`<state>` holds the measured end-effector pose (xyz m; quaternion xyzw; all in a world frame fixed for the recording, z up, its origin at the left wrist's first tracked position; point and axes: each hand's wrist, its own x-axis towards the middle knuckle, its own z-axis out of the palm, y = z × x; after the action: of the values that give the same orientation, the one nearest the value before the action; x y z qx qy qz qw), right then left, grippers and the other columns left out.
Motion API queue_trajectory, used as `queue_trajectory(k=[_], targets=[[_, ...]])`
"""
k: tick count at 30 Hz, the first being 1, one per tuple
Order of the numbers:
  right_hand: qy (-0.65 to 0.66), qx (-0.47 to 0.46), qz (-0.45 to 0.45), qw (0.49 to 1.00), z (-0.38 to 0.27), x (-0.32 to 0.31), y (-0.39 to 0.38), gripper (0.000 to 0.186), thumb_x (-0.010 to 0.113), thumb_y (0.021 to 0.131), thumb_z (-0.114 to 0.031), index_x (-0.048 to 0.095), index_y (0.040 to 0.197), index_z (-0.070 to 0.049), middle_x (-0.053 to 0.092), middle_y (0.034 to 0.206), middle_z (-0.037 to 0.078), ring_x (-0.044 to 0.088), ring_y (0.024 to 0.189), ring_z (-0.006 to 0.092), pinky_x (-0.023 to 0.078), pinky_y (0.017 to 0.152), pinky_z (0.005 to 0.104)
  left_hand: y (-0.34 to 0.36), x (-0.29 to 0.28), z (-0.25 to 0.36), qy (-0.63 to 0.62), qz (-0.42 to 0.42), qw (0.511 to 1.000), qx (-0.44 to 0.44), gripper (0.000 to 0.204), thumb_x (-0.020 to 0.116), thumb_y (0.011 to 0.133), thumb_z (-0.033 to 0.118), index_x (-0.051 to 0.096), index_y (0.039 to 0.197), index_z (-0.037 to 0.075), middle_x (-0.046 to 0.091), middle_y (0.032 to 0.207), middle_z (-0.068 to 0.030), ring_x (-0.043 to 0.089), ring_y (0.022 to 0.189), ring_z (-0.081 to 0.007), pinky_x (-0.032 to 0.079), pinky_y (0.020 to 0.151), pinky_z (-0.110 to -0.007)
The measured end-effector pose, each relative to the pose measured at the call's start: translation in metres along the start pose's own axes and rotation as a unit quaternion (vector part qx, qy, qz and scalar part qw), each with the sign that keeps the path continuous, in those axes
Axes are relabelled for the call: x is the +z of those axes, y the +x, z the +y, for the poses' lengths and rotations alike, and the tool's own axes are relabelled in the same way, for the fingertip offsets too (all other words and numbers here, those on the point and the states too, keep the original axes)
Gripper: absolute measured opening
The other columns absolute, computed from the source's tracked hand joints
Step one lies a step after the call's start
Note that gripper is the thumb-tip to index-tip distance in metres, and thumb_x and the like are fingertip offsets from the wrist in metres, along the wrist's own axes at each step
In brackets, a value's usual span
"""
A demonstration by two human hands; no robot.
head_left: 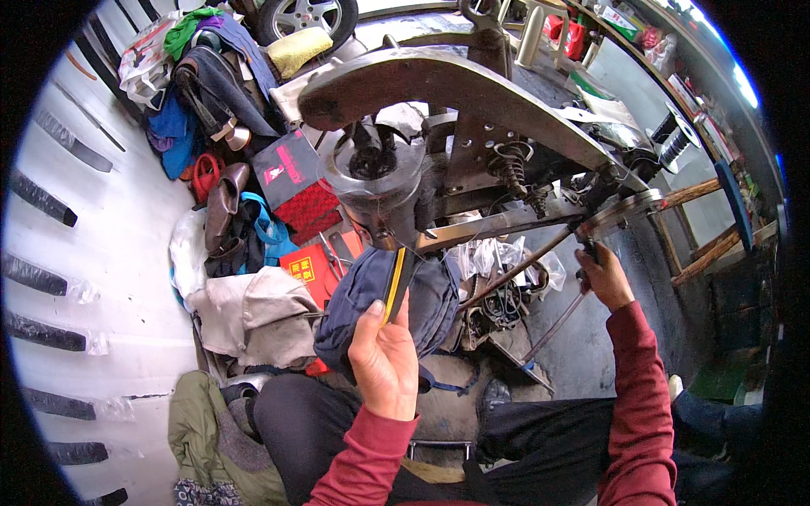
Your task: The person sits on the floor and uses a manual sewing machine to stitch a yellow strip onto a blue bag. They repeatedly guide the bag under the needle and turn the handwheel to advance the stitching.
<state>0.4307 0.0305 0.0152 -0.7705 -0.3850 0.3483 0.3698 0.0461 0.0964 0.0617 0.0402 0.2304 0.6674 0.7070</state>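
My left hand (384,371) pinches a dark zipper (398,282) with a yellow stripe of teeth between thumb and fingers. The zipper's upper end reaches the stitching end of a worn metal sewing machine (456,88). Beneath it hangs a dark blue fabric bag (344,308), partly hidden behind my hand; whether the zipper is joined to it I cannot tell. To the right, my right hand (607,282) is closed round the crank handle (587,253), just under the machine's round handwheel (629,211). The needle tip is too small to make out.
Shoes (224,207), a dark and red box (291,173) and a beige cloth (257,316) are piled at left. A thread spool (673,139) stands at the machine's right. Slanting metal rods (519,270) cross below, over plastic bags and small parts. A wooden frame (704,240) is at right.
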Motion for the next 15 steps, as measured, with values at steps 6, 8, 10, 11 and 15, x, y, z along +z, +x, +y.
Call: queue_trajectory(k=[6,8,10,11,15], targets=[[-0.092,-0.22,0.218,0.946,-0.067,-0.073,-0.013,0.015,0.055,0.096,-0.005,0.063,0.108,0.0,0.063,0.087,0.007,0.057,0.077,0.0167,0.047,0.073,0.0293,0.002,-0.001,-0.002,0.038,0.003,0.999,0.005,0.011,0.06,0.089,-0.001,0.066,0.095,-0.007,0.073,0.106,-0.018,0.069,0.105,-0.0271,0.043,0.113,-0.046],[-0.245,-0.172,0.362,0.883,-0.041,-0.091,0.013,0.015,0.053,0.096,-0.006,0.062,0.107,-0.001,0.066,0.091,0.014,0.06,0.08,0.0216,0.049,0.076,0.0333,0.003,-0.003,-0.002,0.033,-0.005,0.999,0.007,0.012,0.06,0.089,0.0,0.066,0.096,-0.007,0.072,0.108,-0.0184,0.069,0.106,-0.0271,0.043,0.114,-0.046],[-0.159,-0.172,0.339,0.911,-0.007,-0.082,0.03,0.013,0.054,0.096,-0.008,0.061,0.103,0.0,0.067,0.092,0.02,0.062,0.079,0.027,0.05,0.074,0.0363,0.004,-0.004,-0.002,0.036,0.016,0.999,0.002,0.012,0.06,0.09,0.001,0.067,0.096,-0.007,0.072,0.108,-0.0189,0.069,0.107,-0.0272,0.042,0.114,-0.046],[-0.114,-0.087,0.302,0.942,0.007,-0.067,0.032,0.016,0.057,0.096,-0.011,0.06,0.106,0.0,0.066,0.086,0.017,0.062,0.075,0.0257,0.05,0.071,0.0365,0.005,-0.005,-0.003,0.031,0.014,0.999,0.003,0.012,0.06,0.09,0.0,0.067,0.096,-0.007,0.072,0.108,-0.0188,0.069,0.107,-0.0277,0.042,0.115,-0.046],[0.03,0.04,0.015,0.999,-0.006,0.002,0.0,0.027,0.063,0.097,-0.02,0.059,0.113,0.002,0.056,0.068,0.003,0.054,0.052,0.0124,0.044,0.047,0.0319,0.004,-0.006,-0.004,0.018,-0.012,1.0,0.006,0.012,0.059,0.09,0.0,0.068,0.094,-0.006,0.072,0.108,-0.0184,0.068,0.108,-0.0273,0.042,0.114,-0.046]])
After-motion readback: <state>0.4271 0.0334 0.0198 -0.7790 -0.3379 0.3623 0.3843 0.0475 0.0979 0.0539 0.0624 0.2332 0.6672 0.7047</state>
